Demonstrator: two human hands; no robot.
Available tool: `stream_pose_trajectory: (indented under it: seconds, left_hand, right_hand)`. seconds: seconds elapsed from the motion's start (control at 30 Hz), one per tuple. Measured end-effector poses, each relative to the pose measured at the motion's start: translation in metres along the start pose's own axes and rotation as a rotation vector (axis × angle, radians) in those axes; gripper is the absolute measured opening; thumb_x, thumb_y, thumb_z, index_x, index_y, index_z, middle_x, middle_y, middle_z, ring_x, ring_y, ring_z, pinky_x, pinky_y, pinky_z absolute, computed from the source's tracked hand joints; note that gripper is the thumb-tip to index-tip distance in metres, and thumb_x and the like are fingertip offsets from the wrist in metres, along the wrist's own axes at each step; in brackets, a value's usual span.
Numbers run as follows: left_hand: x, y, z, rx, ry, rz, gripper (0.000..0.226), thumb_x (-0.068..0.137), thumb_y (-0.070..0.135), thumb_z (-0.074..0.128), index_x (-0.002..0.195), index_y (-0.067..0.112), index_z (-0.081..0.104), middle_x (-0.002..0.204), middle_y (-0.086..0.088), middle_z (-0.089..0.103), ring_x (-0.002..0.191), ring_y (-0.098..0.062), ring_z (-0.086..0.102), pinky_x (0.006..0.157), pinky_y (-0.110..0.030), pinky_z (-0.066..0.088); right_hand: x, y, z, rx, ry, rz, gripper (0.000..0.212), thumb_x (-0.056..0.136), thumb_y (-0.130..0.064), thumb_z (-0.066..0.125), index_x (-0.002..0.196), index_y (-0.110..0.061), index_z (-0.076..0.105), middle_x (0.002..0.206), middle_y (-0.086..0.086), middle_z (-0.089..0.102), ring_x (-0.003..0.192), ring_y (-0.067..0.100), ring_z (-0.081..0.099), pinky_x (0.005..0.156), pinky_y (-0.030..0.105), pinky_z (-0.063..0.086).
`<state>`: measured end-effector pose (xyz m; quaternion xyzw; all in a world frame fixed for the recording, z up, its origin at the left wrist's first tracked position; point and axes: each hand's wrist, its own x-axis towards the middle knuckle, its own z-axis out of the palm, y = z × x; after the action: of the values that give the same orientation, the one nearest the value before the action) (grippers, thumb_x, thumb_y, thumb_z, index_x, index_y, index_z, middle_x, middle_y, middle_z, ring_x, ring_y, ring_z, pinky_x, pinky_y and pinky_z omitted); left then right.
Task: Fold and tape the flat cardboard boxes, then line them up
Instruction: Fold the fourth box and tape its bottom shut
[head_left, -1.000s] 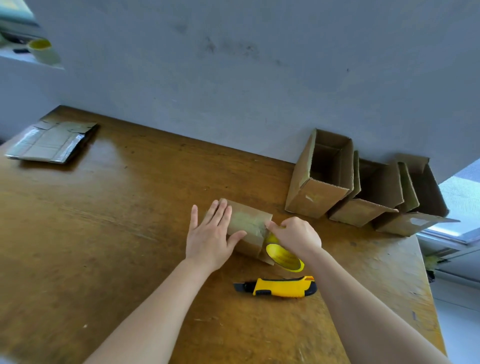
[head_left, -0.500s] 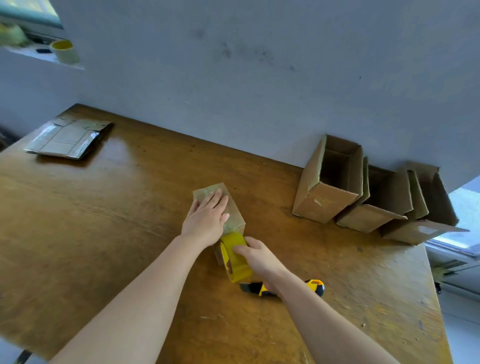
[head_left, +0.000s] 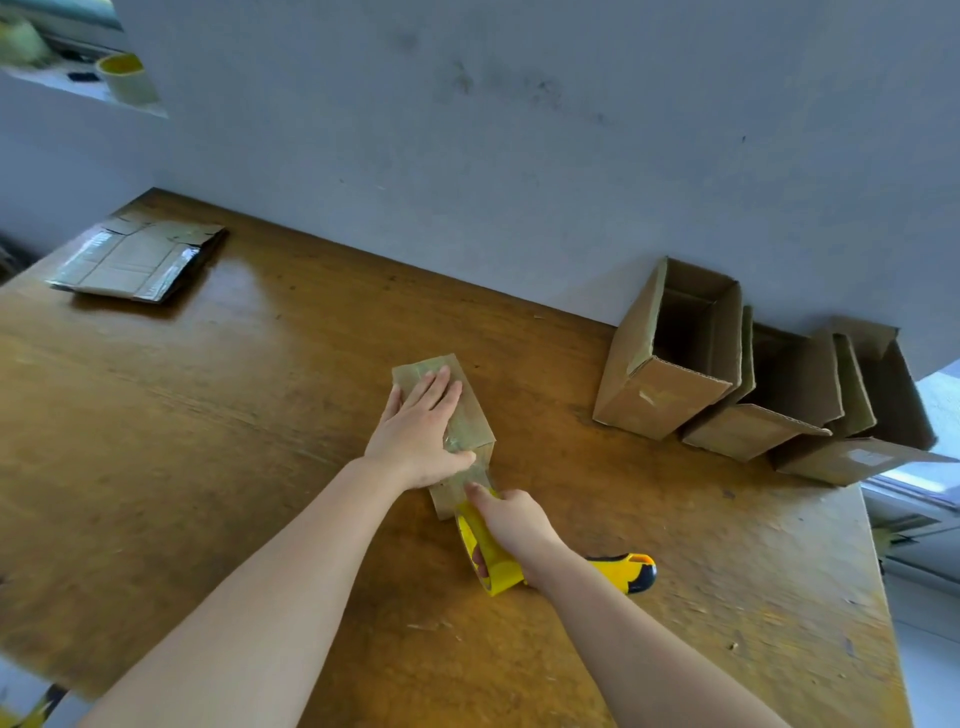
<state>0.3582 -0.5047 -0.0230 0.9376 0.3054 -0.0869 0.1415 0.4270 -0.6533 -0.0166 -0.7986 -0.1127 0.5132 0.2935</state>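
A small folded cardboard box (head_left: 470, 410) lies mid-table with clear tape along its top. My left hand (head_left: 421, 434) presses flat on it, fingers spread. My right hand (head_left: 511, 522) grips a yellow tape roll (head_left: 488, 558) at the box's near end, a strip of tape running from the roll up onto the box. Three finished boxes stand in a row against the wall at the right: (head_left: 670, 358), (head_left: 774, 410), (head_left: 862, 415). A stack of flat cardboard boxes (head_left: 137, 265) lies at the far left corner.
A yellow and black utility knife (head_left: 631, 571) lies on the wooden table (head_left: 208, 441) just behind my right wrist. A second tape roll (head_left: 127, 78) sits on a ledge at the upper left. The table's right edge drops off past the boxes.
The box was turned so its long side points toward me. My right hand drew the tape roll along the top and down over the near end. My left hand stayed pressed on the box.
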Motion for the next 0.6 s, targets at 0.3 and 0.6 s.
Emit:
stream_pose_trajectory:
  seconds: [0.3,0.6]
  left_hand:
    - [-0.001,0.008,0.009,0.091,0.091,-0.004,0.099,0.085,0.053,0.061,0.154,0.02,-0.002,0.162,-0.001,-0.01,0.148,-0.019,-0.012,0.12,-0.049,-0.002]
    - [-0.037,0.014,0.024,-0.66,0.596,-0.165,0.066,0.091,0.054,0.047,0.145,0.018,0.034,0.154,-0.01,0.024,0.142,-0.023,0.021,0.112,-0.036,0.026]
  right_hand:
    - [-0.002,0.001,-0.002,0.112,-0.106,-0.164,0.02,0.093,-0.038,0.06,0.094,-0.018,0.057,0.079,0.006,0.067,0.054,0.014,0.062,0.052,0.022,0.051]
    - [-0.004,0.015,-0.004,0.236,-0.119,-0.191,0.027,0.09,-0.031,0.068,0.113,-0.019,0.06,0.095,0.003,0.068,0.084,0.021,0.065,0.075,0.036,0.054]
